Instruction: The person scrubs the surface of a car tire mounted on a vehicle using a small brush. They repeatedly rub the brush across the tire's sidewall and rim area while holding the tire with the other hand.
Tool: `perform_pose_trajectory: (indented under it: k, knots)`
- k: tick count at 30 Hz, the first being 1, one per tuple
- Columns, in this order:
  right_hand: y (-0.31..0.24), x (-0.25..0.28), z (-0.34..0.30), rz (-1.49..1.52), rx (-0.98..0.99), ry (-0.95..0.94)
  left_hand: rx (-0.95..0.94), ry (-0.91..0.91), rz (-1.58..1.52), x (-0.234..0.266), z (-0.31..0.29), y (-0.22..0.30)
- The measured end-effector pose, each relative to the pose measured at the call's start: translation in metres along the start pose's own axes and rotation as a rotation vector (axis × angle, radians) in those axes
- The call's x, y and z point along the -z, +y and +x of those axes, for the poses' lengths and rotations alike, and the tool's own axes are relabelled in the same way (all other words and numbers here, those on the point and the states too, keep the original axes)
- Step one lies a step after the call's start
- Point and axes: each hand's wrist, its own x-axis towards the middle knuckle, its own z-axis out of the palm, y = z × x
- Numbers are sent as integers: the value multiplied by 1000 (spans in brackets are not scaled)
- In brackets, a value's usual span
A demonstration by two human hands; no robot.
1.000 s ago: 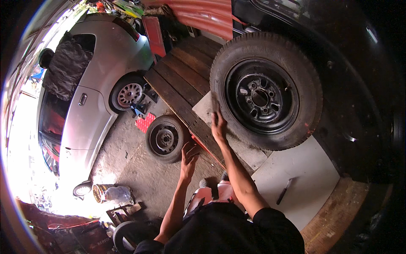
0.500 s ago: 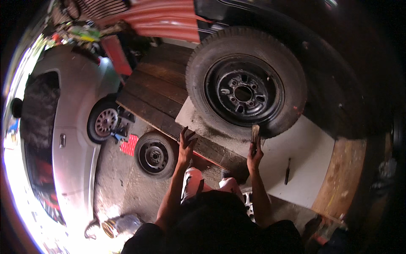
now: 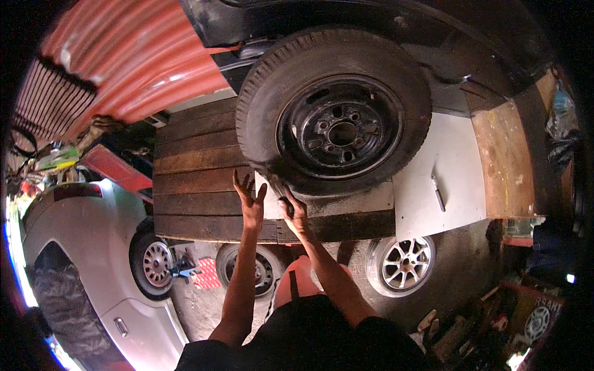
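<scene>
A large tyre on a black steel rim rests on a pale board over the wooden planks. Closed around a brush, my right hand is at the tyre's lower left edge. The brush's tip is blurred against the dark rubber; whether it touches cannot be made out. Just to the left, my left hand is raised with its fingers spread and nothing in it. A slim tool with a dark handle lies on the white panel to the right.
A plank platform extends left. Below it on the floor are a wheel with a silver spoked rim and a dark steel wheel. A silver car stands at left, and red corrugated sheet behind. Assorted clutter fills the lower right.
My right hand has moved left with the brush, from below the rim to the tyre's lower left edge, closer to my left hand. The whole view has turned and shifted.
</scene>
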Motion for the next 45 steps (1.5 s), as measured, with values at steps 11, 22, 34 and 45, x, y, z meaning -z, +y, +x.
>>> perform_pose_trajectory:
  k: [11,22,34,45]
  knots:
    - [85,183,-45,-124,-107,907,-184,-185,486,-35,-9,-15]
    - [18,67,-47,-207,-156,377,-239,-222,458,-27,-9,-31]
    - [43,195,-27,-415,-369,164,-295,-277,471,-28,-7,-27]
    - [46,119,-22,-347,-102,591,-169,-213,471,-50,-21,-13]
